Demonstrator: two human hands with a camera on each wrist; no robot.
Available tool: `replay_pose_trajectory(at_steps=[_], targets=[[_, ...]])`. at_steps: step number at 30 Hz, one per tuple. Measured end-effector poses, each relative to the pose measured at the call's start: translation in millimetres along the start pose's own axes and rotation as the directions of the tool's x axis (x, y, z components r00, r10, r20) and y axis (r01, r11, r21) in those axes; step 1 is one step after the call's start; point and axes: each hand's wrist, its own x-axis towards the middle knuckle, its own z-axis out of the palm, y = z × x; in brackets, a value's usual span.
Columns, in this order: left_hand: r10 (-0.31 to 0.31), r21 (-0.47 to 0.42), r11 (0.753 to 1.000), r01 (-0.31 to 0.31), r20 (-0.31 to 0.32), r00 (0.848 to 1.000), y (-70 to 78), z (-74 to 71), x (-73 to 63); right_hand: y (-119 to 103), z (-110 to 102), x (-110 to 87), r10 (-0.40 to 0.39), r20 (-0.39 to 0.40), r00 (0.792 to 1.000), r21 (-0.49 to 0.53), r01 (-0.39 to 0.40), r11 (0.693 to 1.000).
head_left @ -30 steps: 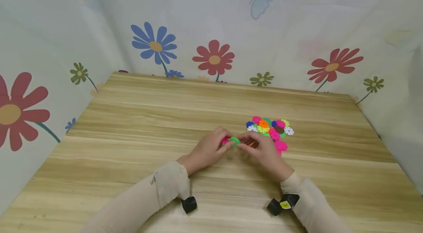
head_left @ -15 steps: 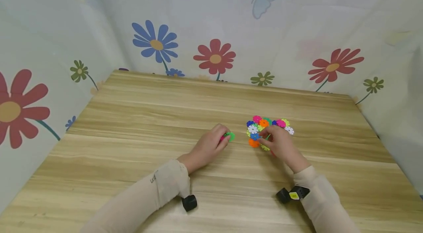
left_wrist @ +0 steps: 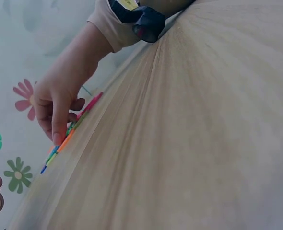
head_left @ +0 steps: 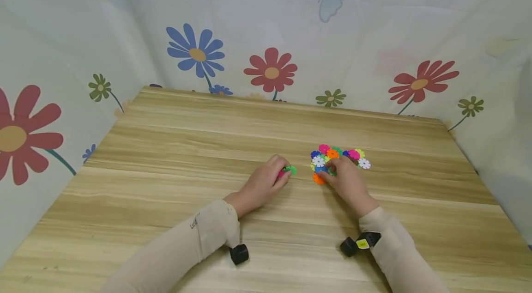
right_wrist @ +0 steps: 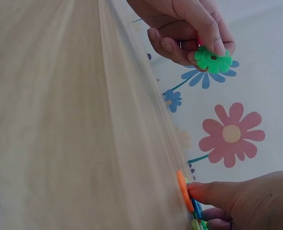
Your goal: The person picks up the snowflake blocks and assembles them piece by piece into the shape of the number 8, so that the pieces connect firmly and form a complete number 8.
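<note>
My left hand (head_left: pixel 261 186) pinches a green notched plastic disc (right_wrist: pixel 209 61) between thumb and fingers. Behind it, mostly covered by the fingers, is a pink disc (head_left: pixel 281 174). On the right, my right hand (head_left: pixel 350 186) reaches down into a pile of similar coloured discs. Its thumb and index fingertips lie on either side of a blue disc (head_left: pixel 319 170), beside an orange disc (head_left: pixel 318 179); I cannot tell whether they pinch it. In the right wrist view the right thumb (right_wrist: pixel 211 191) is right at the orange disc's edge. The right palm hides part of the pile.
Around the right fingers lie several more discs, among them a white one (head_left: pixel 318 161), an orange one (head_left: pixel 332 154) and a separate white one (head_left: pixel 364 163) at the pile's right edge. The wooden table (head_left: pixel 187 136) meets a flower-printed curtain (head_left: pixel 232 2) at the back and sides.
My right hand has left the green disc in the left hand and gone right to the pile, then shifted slightly left over the blue disc. The left hand keeps its hold, nearly still.
</note>
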Motion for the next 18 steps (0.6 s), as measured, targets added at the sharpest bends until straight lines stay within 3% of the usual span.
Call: replay_pose_trajectory(at_steps=[6, 11, 15, 18], targets=[[-0.01, 0.0, 1.0, 0.01, 0.015, 1.0, 0.6, 0.5, -0.8, 1.9, 1.2, -0.1, 0.02, 0.015, 1.0, 0.067, -0.021, 0.998], [-0.025, 0.005, 1.0, 0.025, 0.025, 0.999, 1.1, 0.7, -1.0, 4.2, -2.7, -1.0, 0.034, 0.074, 0.997, 0.182, -0.047, 0.982], [-0.034, 0.014, 0.999, 0.034, 0.028, 0.999, 1.2, -0.6, -0.4, 1.8, -8.4, -0.9, 0.023, 0.104, 0.994, 0.317, -0.055, 0.947], [-0.032, 0.018, 0.999, 0.032, 0.032, 0.999, 1.5, -0.1, -0.1, -1.9, -13.0, -3.7, 0.016, 0.129, 0.991, 0.445, -0.072, 0.893]])
